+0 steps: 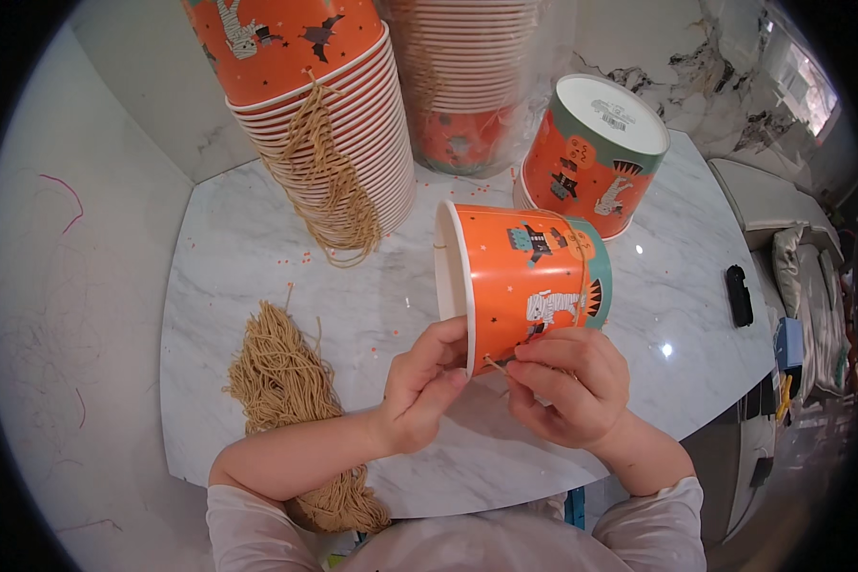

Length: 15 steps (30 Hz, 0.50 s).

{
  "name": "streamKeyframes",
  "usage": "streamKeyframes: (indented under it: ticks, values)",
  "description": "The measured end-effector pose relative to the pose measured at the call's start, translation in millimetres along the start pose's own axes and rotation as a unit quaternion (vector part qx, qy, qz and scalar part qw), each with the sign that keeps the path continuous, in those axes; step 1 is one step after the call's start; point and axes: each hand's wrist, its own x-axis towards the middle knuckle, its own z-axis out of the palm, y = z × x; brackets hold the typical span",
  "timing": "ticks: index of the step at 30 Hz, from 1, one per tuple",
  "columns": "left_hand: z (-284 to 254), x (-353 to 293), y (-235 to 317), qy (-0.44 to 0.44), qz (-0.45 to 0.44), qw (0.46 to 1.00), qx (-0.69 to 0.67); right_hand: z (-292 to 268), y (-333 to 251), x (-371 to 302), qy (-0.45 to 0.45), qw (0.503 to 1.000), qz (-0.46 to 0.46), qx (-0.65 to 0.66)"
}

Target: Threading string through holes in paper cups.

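An orange and green paper bucket (510, 267) printed with cartoon figures lies on its side, its white-rimmed mouth facing left. My left hand (421, 389) grips the near part of the rim, fingers partly inside the mouth. Close to a small hole below that rim, my right hand (570, 386) pinches a thin tan cord (494, 364). More of the cord runs around the bucket's outside toward its green base. Under my left forearm lies a thick bundle of cut tan cords (281, 372), reaching the table's front edge.
Tan cords (322, 176) drape over a tall stack of nested buckets (381, 119) at the back left. A plastic-wrapped stack (472, 95) stands beside it. An upside-down bucket (591, 162) is at the back right. A small black object (738, 296) lies near the marbled table's (682, 286) right edge.
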Motion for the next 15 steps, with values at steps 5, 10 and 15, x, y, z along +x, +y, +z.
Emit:
streamKeyframes:
  ticks: [5,10,15]
  values:
    - [-5,-3,2,0.038,-0.028,0.995,0.090,2,0,0,0.008,1.000,0.005,-0.002]
    - [-5,2,5,0.058,-0.041,0.986,0.149,3,1,2,0.010,1.000,0.012,-0.010]
    - [-6,7,-3,0.048,0.009,0.987,0.152,1,5,2,-0.009,1.000,0.002,-0.020]
